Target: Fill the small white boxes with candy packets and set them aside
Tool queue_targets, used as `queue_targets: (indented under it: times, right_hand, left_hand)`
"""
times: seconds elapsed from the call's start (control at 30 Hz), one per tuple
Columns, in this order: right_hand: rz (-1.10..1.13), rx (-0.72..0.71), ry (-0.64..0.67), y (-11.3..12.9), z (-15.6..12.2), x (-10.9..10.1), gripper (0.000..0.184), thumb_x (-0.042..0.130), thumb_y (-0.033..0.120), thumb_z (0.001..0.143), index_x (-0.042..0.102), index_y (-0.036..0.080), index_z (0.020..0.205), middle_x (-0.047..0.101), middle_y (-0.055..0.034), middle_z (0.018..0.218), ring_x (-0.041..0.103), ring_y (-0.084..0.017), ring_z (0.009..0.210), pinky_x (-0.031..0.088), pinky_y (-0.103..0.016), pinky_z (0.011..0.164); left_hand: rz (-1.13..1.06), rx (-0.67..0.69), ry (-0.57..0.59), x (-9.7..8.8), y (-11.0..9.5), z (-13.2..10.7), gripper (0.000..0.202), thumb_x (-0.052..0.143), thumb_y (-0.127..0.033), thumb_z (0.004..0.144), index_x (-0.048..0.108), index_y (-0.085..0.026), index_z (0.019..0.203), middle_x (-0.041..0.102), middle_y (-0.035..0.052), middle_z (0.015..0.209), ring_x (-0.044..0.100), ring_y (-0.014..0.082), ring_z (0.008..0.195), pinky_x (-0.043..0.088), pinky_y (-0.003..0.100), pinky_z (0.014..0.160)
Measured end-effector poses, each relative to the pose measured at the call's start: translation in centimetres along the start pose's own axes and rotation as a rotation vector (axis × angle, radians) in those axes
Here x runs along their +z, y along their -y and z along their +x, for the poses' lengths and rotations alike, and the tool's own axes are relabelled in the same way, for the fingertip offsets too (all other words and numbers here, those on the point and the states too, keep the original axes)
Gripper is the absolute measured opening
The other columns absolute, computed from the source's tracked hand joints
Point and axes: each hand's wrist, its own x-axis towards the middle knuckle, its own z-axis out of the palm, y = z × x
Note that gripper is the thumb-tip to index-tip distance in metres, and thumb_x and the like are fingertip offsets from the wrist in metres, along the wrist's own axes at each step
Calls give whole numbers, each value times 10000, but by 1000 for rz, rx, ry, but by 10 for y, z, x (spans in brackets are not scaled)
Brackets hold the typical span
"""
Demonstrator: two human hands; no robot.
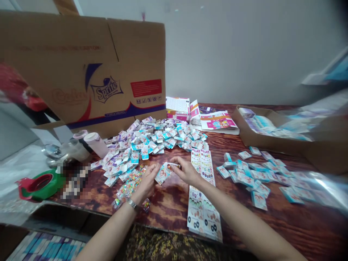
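Both my hands meet over the middle of the dark wooden table (pixel 174 210). My left hand (pixel 146 181) and my right hand (pixel 186 170) pinch the two ends of one small flat white-and-teal box (pixel 163 173). A clear bag of small coloured beads (pixel 130 185) lies just under my left hand. A long strip of sticker sheets (pixel 202 188) lies under my right forearm. Behind my hands spreads a big heap of the same small boxes (pixel 146 143). My left wrist wears a metal watch.
A large Sprite carton (pixel 89 69) stands at the back left. Several folded boxes (pixel 258 177) lie at the right, before an open cardboard tray (pixel 244 134) of more. A green tape dispenser (pixel 40 185), plastic bottles (pixel 95 143) and printed sheets (pixel 214 121) are also here.
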Motion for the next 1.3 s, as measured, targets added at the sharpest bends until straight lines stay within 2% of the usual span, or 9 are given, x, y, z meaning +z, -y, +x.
queue_targets:
  times: [0.1, 0.27, 0.43, 0.6, 0.73, 0.93, 1.07, 1.13, 1.3]
  right_hand:
    - [18, 55, 35, 3, -1, -2, 103, 520, 273, 858, 552, 178, 880, 627, -15, 823, 572, -137, 726, 413, -237, 643]
    - [57, 163, 135, 3, 1, -7, 132, 567, 301, 815, 543, 171, 813, 585, 5, 696, 526, -117, 615, 362, -208, 531]
    - [88, 159, 285, 11, 1, -13, 118, 586, 284, 795, 556, 171, 813, 589, 3, 676, 531, -117, 598, 345, -203, 509]
    - [108, 65, 371, 22, -2, -20, 154, 608, 257, 781, 529, 188, 894, 580, 17, 706, 529, -118, 622, 346, -208, 532]
    - [358, 196, 492, 12, -8, -14, 370, 669, 321, 739, 443, 208, 1009, 520, 65, 641, 497, -101, 544, 321, -193, 481]
    - [695, 499, 456, 0, -22, -1, 482, 739, 376, 654, 407, 214, 963, 461, 98, 600, 439, -66, 475, 325, -176, 445]
    - [715, 506, 442, -2, -25, -1, 477, 745, 379, 654, 427, 209, 967, 464, 95, 593, 433, -59, 466, 330, -169, 433]
    - [709, 489, 449, -5, -25, 0, 475, 743, 386, 656, 435, 209, 972, 460, 96, 585, 432, -59, 456, 322, -165, 416]
    - [660, 447, 397, -4, -25, 8, 462, 729, 424, 666, 452, 199, 959, 493, 83, 584, 461, -73, 462, 309, -165, 398]
  left_hand:
    - [-3, 17, 0, 3, -2, -4, 343, 542, -506, 807, 515, -164, 806, 505, -33, 697, 454, 99, 583, 376, 210, 561]
    - [326, 188, -14, 1, -13, -6, 345, 500, -465, 842, 456, -166, 673, 421, -41, 661, 379, 102, 621, 325, 209, 587]
    - [505, 232, 86, -1, -27, -7, 379, 451, -461, 864, 430, -167, 626, 395, -40, 627, 351, 103, 600, 287, 218, 566]
    - [207, -39, 143, -1, -19, -2, 427, 489, -551, 810, 515, -150, 666, 487, -28, 600, 409, 97, 530, 327, 217, 527]
    - [92, -177, 99, 3, -1, -1, 454, 520, -595, 767, 562, -147, 704, 548, -11, 580, 496, 125, 526, 396, 246, 549]
    - [501, 168, 47, 0, -4, -8, 469, 312, -489, 908, 609, -161, 753, 637, 46, 792, 576, 183, 767, 447, 312, 752]
    - [868, 403, 206, -7, -16, -24, 346, 444, -435, 879, 582, -188, 1079, 597, 89, 1099, 539, 222, 1012, 410, 363, 901]
    - [1066, 514, 298, -9, -16, -32, 437, 558, -384, 826, 488, -213, 1222, 543, 100, 1197, 486, 245, 1106, 386, 391, 944]
    - [1307, 556, 293, -13, -3, -37, 455, 541, -201, 819, 418, -213, 1256, 564, 89, 1118, 506, 239, 1036, 434, 375, 868]
